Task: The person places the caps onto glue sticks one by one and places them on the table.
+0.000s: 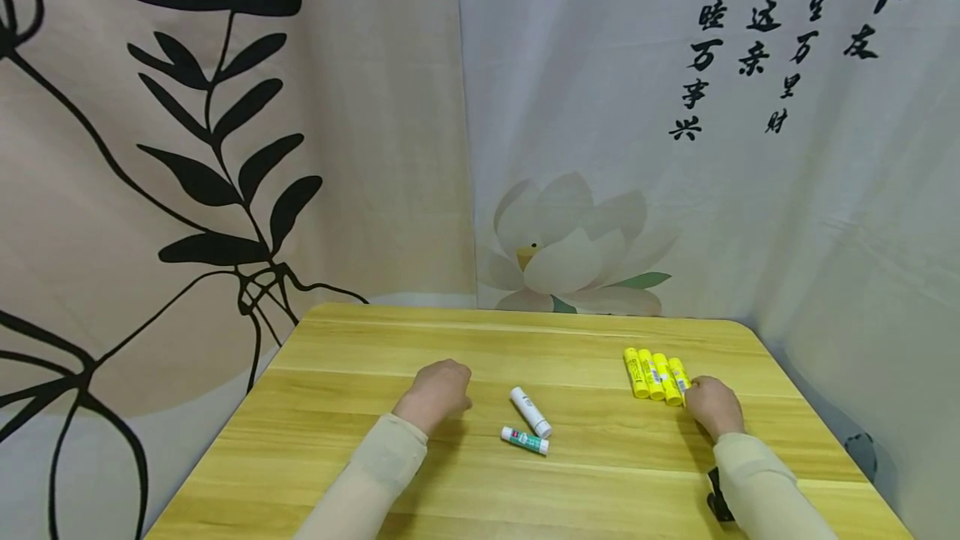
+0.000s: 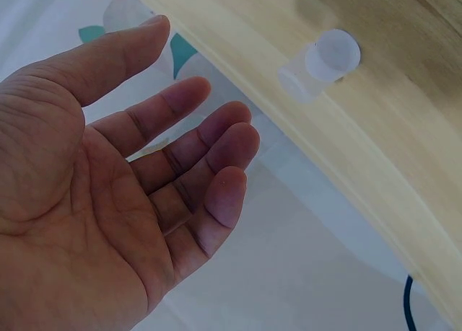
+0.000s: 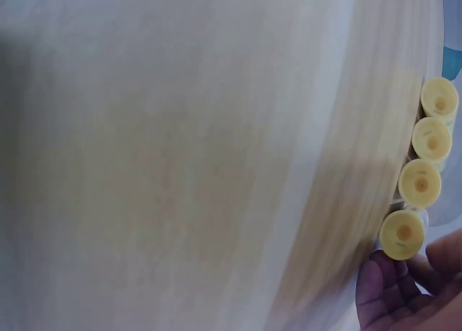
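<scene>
Several yellow glue sticks lie side by side at the table's right; the nearest to my right hand point(image 1: 715, 405) is the rightmost glue stick point(image 1: 678, 373). In the right wrist view, my thumb and curled fingers point(image 3: 372, 291) are at that stick's end point(image 3: 402, 235), gripping its side. My left hand point(image 1: 437, 394) hovers over the table, fingers loosely bent and palm holding nothing. To its right lie a white glue stick point(image 1: 531, 412) and a smaller green-labelled white stick point(image 1: 525, 440), their near ends close together. One white cylinder point(image 2: 321, 64) shows in the left wrist view.
Beneath everything is a light wooden table point(image 1: 337, 473) with rounded far corners. Behind it hang fabric curtains point(image 1: 390, 148) with black leaf prints, a pale flower and dark characters. A black strap point(image 1: 718, 497) shows under the right sleeve.
</scene>
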A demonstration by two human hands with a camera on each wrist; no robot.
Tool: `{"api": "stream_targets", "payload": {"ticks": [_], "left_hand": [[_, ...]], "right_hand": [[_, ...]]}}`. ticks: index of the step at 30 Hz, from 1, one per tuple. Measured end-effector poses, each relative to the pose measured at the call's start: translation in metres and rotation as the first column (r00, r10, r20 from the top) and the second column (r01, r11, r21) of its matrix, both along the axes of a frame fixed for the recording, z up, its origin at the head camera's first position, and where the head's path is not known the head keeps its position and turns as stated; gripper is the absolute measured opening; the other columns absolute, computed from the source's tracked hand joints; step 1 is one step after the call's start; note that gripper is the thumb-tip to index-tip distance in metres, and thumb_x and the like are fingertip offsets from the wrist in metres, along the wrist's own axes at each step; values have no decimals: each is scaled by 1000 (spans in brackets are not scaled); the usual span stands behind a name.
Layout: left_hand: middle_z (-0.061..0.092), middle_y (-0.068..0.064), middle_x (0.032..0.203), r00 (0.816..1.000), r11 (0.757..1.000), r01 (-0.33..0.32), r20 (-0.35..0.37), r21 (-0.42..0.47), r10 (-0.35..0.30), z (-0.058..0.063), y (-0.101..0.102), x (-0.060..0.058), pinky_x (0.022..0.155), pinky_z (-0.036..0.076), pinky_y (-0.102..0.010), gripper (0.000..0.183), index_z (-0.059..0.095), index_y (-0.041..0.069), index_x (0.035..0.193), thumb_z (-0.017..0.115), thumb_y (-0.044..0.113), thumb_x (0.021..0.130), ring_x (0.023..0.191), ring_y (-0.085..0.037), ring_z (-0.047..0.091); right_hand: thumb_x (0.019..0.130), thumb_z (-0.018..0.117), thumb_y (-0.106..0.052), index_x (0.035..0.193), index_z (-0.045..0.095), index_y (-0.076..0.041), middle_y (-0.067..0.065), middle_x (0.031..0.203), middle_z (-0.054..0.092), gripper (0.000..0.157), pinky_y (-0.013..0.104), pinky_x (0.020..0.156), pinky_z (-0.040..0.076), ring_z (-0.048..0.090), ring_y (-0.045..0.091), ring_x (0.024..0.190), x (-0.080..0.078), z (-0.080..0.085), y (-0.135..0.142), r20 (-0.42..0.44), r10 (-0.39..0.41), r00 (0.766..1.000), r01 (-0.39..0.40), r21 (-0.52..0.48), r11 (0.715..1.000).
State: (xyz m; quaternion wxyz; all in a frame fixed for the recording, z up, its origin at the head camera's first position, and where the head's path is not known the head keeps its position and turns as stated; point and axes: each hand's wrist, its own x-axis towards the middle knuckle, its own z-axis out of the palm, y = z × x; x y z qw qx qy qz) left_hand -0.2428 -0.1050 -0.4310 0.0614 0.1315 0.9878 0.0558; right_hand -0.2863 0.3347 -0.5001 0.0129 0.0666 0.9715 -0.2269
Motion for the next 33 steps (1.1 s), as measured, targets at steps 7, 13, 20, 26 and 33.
{"api": "stream_targets", "payload": {"ticks": [7,13,20,26,33], "left_hand": [[68,-11,107,1000,1000,8,-3,-1,-8,3,-2,2,88,55,-39,31,67,2,109,76,24,89,104,-27,64],[67,-12,110,1000,1000,7,1,-6,-7,3,-4,2,90,54,-40,35,67,1,112,76,25,89,107,-29,63],[68,-9,97,1000,1000,1,-2,12,-1,2,-7,-1,83,56,-38,29,67,2,104,77,24,88,96,-26,65],[67,-7,91,1000,1000,-8,-6,16,8,4,-9,-3,79,57,-38,25,67,3,100,76,24,89,89,-23,65],[63,-3,81,1000,999,-25,0,37,25,7,-13,-6,73,57,-36,24,67,3,98,73,25,91,76,-17,61]], "right_hand": [[94,33,-9,127,51,20,40,129,50,47,63,94,43,47,57,117,3,-1,2,4,11,1000,-11,-33,999],[96,32,-10,129,49,20,40,130,49,48,64,95,42,47,57,117,4,0,2,0,8,1000,-8,-46,999],[99,31,-13,105,62,11,31,96,60,40,46,71,46,56,38,81,7,-2,3,-16,-7,1000,5,-79,997],[104,35,-21,126,52,18,38,122,54,48,60,88,46,53,53,106,7,0,4,2,-1,1000,1,-70,998],[104,37,-25,131,46,21,40,131,48,54,64,95,41,46,58,116,11,4,4,-11,-12,1000,11,-57,998]]}}
